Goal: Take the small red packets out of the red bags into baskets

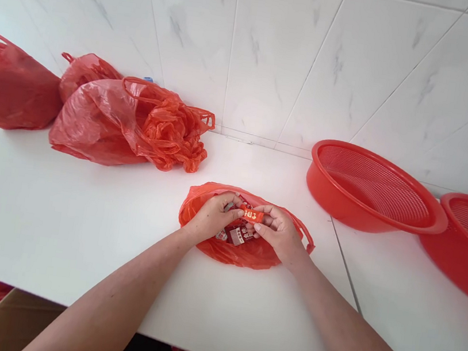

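White marbled wall tiles (278,48) behind a white worktop (79,223), loose red plastic bags (128,123) heaped to the left, a red mesh colander (371,189) set to the right. Small orange-red packet (252,215) clenched at both ends by left hand (213,216) and right hand (278,234), held just above an open red bag (244,255) with printed packets (236,235) inside. Fingertip pinch well judged: secure, and clear of the bag's rim.

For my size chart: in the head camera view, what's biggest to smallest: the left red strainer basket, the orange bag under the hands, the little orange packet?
1. Left red plastic strainer basket
2. Orange plastic bag, though it sits nearer the camera, so its real size against the basket is unsure
3. Small orange packet
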Demonstrator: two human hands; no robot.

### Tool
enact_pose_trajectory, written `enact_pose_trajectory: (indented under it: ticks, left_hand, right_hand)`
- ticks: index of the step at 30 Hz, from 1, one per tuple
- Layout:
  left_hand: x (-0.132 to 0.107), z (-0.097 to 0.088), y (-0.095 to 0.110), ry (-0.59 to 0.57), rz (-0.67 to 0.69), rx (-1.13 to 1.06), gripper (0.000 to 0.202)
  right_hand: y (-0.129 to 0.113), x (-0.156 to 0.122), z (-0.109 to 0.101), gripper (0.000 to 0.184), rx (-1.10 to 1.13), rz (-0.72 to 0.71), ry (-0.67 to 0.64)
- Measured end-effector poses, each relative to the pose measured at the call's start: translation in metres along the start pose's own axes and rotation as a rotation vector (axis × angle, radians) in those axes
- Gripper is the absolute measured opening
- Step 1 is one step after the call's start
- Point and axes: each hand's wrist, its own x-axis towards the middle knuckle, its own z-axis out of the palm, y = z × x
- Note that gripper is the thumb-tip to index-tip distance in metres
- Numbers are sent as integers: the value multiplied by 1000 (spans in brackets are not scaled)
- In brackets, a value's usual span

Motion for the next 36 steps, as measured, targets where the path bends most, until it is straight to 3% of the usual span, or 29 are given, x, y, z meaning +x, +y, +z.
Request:
enact_pose_trajectory:
  ticks: [11, 28, 32, 36]
  left_hand:
    - [-1, -1, 2, -55, -52, -48, 13]
    - [-4, 4, 7, -25, 184, 112, 10]
    - [-4, 3, 6, -14, 133, 89, 10]
    - [-5, 3, 4, -59, 0, 8, 12]
  right_hand:
    - [6, 2, -2, 14, -36, -24, -2]
    - [3, 1, 0, 20, -54, 38, 72]
    - [3, 1, 1, 21, -34, 45, 70]
    - [5, 2, 1, 23, -3, 46, 76]
